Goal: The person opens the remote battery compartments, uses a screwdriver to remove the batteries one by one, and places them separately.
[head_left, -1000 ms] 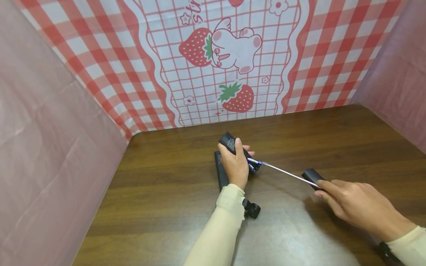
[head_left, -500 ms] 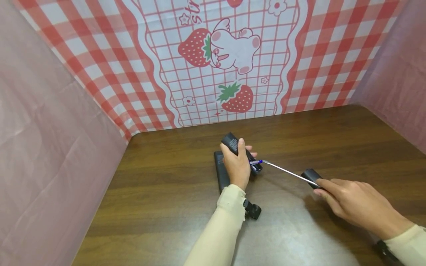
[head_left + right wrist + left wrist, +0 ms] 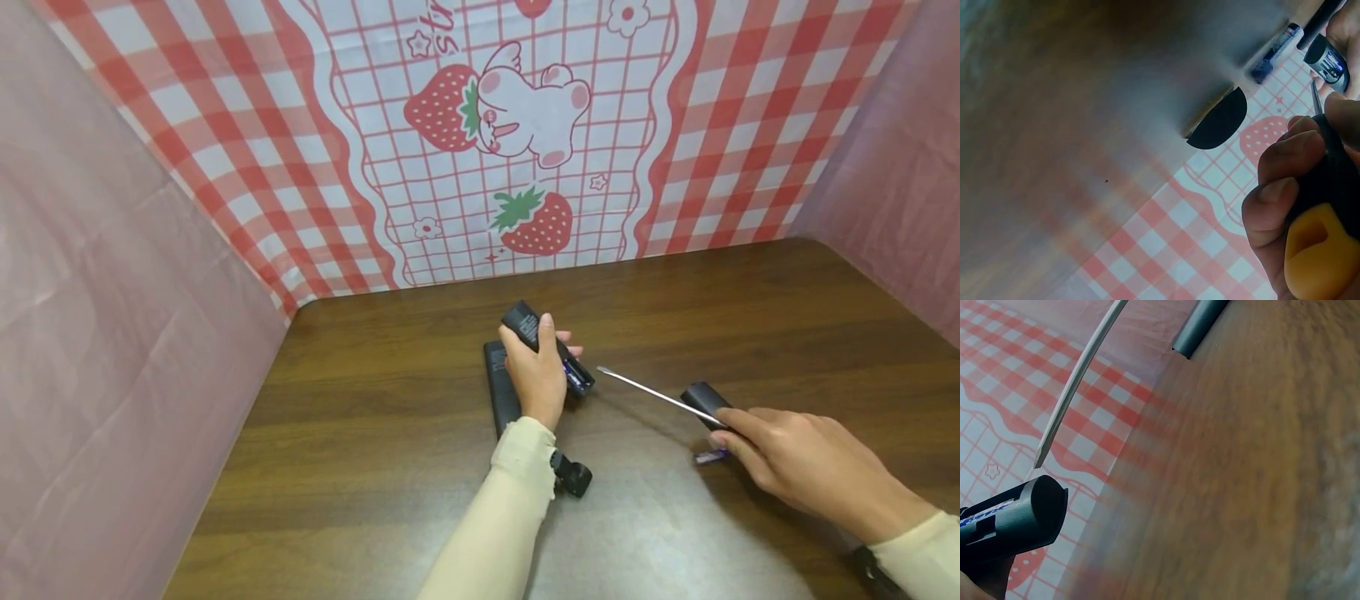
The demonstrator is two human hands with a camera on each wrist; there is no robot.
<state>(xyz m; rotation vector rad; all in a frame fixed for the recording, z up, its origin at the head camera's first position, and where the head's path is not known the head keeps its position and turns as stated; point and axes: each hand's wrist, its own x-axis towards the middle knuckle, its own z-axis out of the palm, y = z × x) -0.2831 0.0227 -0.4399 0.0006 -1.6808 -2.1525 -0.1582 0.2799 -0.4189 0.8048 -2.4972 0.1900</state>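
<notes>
My left hand (image 3: pixel 538 379) grips a black remote control (image 3: pixel 522 322), its printed back turned up and the battery compartment exposed at the near end. A blue-labelled battery (image 3: pixel 576 377) shows inside it. My right hand (image 3: pixel 802 454) holds a flat-tip screwdriver (image 3: pixel 660 395) by its black and yellow handle (image 3: pixel 1319 250). In the left wrist view the screwdriver tip (image 3: pixel 1039 456) stands just off the remote's end (image 3: pixel 1047 506). A loose battery (image 3: pixel 708 457) lies on the table beside my right fingers; it also appears in the right wrist view (image 3: pixel 1275 53).
Under my left wrist lies a second black remote-like bar (image 3: pixel 498 387). Another black piece (image 3: pixel 705 400) rests just beyond my right fingertips, its rounded end (image 3: pixel 1219 122) facing the right wrist camera. The brown wooden table (image 3: pixel 375 500) meets a checked strawberry cloth (image 3: pixel 255 167) at the back.
A battery that stuck up from the compartment at the screwdriver tip has come out and now lies by my right hand. The remote has shifted slightly right; the tip is apart from it.
</notes>
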